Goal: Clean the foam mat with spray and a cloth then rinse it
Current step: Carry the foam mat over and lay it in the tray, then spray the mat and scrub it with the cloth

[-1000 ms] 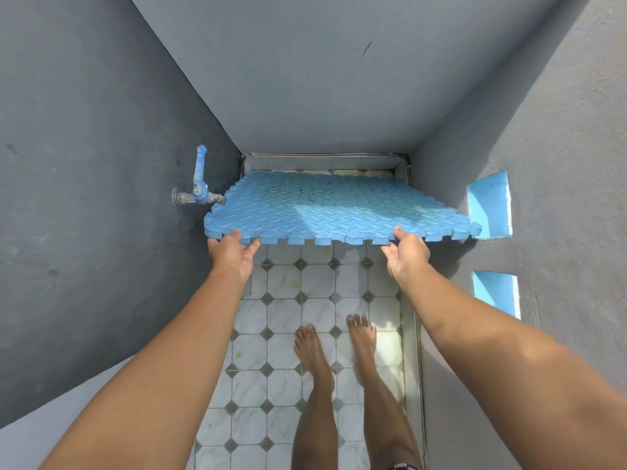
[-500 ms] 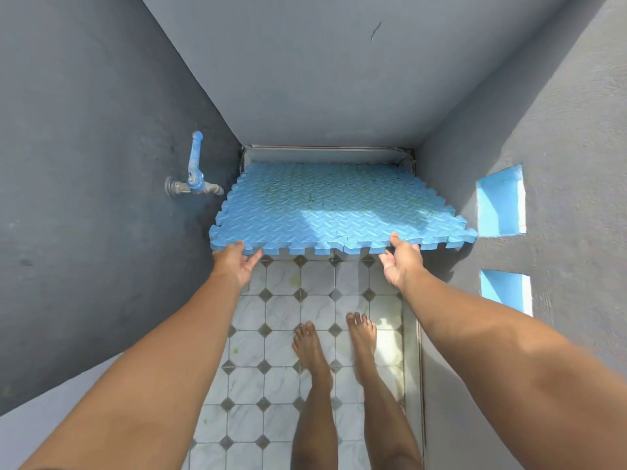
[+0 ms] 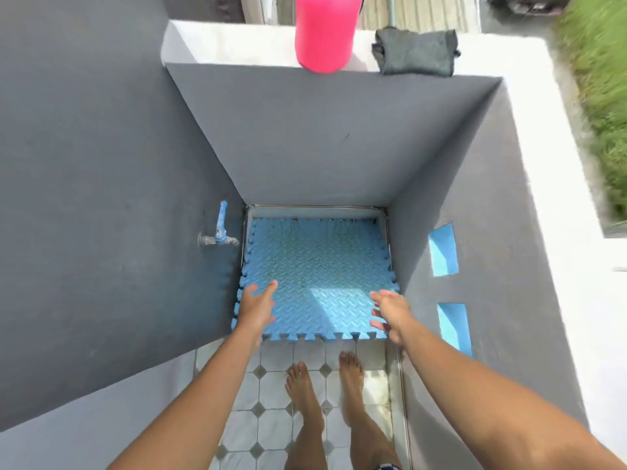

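Note:
The blue foam mat, with a diamond-plate pattern, toothed edges and dark specks, lies flat on the tiled floor between the grey walls. My left hand hovers with fingers spread over the mat's near left corner. My right hand is open with fingers spread beside the near right edge. Neither hand holds anything. A pink bottle stands on the far wall's white ledge; its top is cut off by the frame. A folded dark grey cloth lies on the ledge to its right.
A blue-handled tap sticks out of the left wall just beside the mat. Two blue openings pierce the right wall. My bare feet stand on white tiles just before the mat. Grass lies beyond the right wall.
The mat went from being held up by its near edge to lying flat on the floor. Both hands let go and opened. The camera tilted up, revealing the ledge, bottle and cloth.

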Motion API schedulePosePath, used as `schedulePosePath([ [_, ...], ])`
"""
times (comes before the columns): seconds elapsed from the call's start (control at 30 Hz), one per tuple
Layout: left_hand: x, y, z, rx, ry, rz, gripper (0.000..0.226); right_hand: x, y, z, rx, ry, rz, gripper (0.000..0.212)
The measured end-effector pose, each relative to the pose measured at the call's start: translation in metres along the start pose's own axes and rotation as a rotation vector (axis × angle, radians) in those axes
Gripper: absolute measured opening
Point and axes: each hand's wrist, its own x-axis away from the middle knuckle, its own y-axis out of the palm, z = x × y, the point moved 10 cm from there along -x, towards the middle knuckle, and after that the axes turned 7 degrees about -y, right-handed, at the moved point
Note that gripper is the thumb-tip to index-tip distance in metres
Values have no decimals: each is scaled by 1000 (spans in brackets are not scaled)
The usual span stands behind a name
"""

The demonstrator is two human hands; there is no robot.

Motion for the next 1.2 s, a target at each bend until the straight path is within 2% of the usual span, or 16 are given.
schedulePosePath([
  [0.27,138,18,243,-88,591,-6,41,92,-11,-244,72,-567,-53,9],
  [0.5,190,67,384,-183,882,58,54,104,-18,-418,351,-942,35,14],
  [0.57,193,80,416,-182,938,80,61,95,-17,-460,481,-1069,120,22],
  [0.63,191,88,450,-169,985,143,74,81,-10,-497,664,-1168,209,41],
  [0.67,187,92,466,-159,990,167,82,67,-4,-510,779,-1173,222,54],
  [0.77,173,106,509,-122,995,181,98,13,8,-508,1144,-1029,138,87],
  [0.83,172,116,533,-116,1041,184,102,-5,8,-499,1253,-1039,163,91],
  [0.9,176,129,551,-137,1086,142,101,-9,1,-500,1212,-1117,223,86],
  [0.97,181,140,563,-146,1121,72,92,-9,-1,-507,1167,-1174,226,79],
  [1.03,187,147,567,-132,1156,25,74,-9,-2,-512,1140,-1192,225,74],
  [1.13,201,148,559,-107,1200,43,34,-3,1,-516,1137,-1195,227,71],
  [1.2,215,147,544,-98,1199,57,24,2,2,-524,1178,-1164,216,68],
])
